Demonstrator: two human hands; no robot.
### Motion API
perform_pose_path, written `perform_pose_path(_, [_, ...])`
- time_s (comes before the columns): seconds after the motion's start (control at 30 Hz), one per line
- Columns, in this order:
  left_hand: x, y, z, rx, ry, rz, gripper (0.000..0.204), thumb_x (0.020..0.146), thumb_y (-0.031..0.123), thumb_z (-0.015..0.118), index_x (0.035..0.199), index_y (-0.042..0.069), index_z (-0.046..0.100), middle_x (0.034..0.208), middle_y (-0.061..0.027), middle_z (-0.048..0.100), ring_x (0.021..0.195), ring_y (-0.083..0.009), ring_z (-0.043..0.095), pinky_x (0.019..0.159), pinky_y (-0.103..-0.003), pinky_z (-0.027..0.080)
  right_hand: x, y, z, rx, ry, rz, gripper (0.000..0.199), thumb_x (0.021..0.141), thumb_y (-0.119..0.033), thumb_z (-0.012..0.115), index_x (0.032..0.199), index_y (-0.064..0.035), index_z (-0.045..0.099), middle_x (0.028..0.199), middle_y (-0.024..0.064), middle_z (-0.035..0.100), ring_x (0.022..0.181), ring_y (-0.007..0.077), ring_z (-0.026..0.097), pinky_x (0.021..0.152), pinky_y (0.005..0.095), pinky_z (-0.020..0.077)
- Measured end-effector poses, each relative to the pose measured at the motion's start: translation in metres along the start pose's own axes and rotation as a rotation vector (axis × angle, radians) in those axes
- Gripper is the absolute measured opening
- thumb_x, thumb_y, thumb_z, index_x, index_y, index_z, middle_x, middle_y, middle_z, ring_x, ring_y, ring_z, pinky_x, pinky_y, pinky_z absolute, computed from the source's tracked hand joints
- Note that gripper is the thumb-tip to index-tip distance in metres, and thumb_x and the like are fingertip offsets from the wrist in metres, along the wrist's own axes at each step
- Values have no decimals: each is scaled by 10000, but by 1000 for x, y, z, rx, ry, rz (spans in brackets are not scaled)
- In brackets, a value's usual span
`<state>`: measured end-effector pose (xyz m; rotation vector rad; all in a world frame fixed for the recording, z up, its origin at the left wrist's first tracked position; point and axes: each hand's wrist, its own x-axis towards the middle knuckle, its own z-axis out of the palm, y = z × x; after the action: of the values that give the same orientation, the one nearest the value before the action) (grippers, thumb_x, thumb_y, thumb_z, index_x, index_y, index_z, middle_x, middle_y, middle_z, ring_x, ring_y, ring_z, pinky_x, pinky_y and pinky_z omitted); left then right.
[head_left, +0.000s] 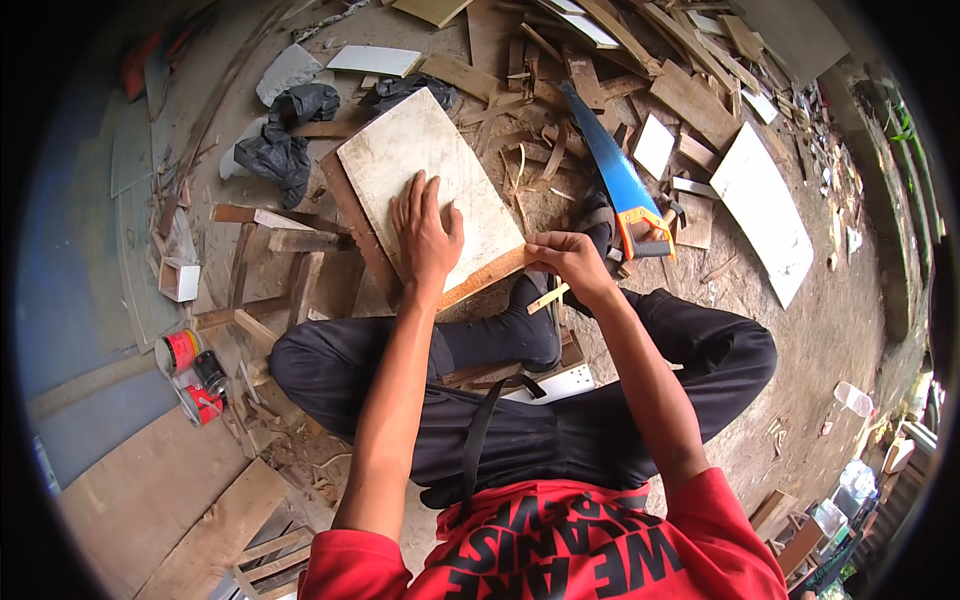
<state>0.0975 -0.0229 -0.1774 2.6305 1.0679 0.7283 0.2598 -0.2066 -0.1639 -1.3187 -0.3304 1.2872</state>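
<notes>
In the head view, the left hand (428, 225) lies flat with its fingers somewhat spread on the pale board (455, 170), which sits atop a brown board (362, 225) just beyond the person's folded legs (510, 345). The right hand (568, 262) has thumb and fingers drawn together at the pale board's near right corner, though I cannot tell what they pinch, and a yellowish strip (548, 298) juts out just below. A blue-bladed saw (608, 155) lies to the right, near a white panel (765, 215), with wood scraps (690, 105) strewn on the floor (800, 345) beyond.
</notes>
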Motion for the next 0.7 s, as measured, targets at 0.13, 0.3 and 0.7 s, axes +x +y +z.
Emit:
perform_pose_path(0.13, [-1,0,1,-4,0,0,482,950,251,564,1377,31,523,1505,-174,454,1421,-344,384,1195,-561,222,6,2,-2,-99,-7,-8,221,920,-74,697,1068,90,707,913,112,734,807,173,715,777,294,590])
perform_pose_path(0.3, [1,3,-1,8,-16,4,480,949,250,563,1375,31,529,1503,-177,456,1424,-344,383,1199,-559,218,10,2,-2,-127,-1,-7,174,905,-68,696,1003,75,715,888,110,739,796,168,715,744,297,593])
perform_pose_path(0.7, [-4,-3,-2,8,-16,6,522,913,275,612,1370,32,543,1508,-187,455,1433,-343,379,1207,-553,217,15,4,8,-227,64,0,146,923,-102,683,963,36,712,843,62,719,710,120,656,633,265,538])
